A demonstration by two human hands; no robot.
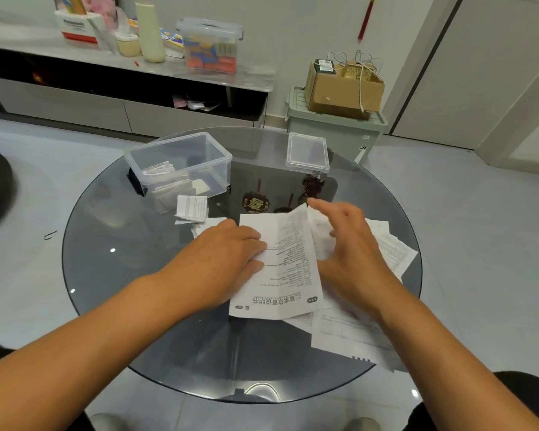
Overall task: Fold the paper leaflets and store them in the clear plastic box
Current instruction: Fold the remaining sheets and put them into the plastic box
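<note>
Bare forearms, dark trousers [523,396]

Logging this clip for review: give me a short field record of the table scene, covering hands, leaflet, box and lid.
left hand: flat, pressing the leaflet's left side
right hand: lifting the leaflet's right part; grip unclear
leaflet: partly folded, on the glass table
clear box: open, folded leaflets inside
lid: apart, right of the box
loose sheets: under the right arm
</note>
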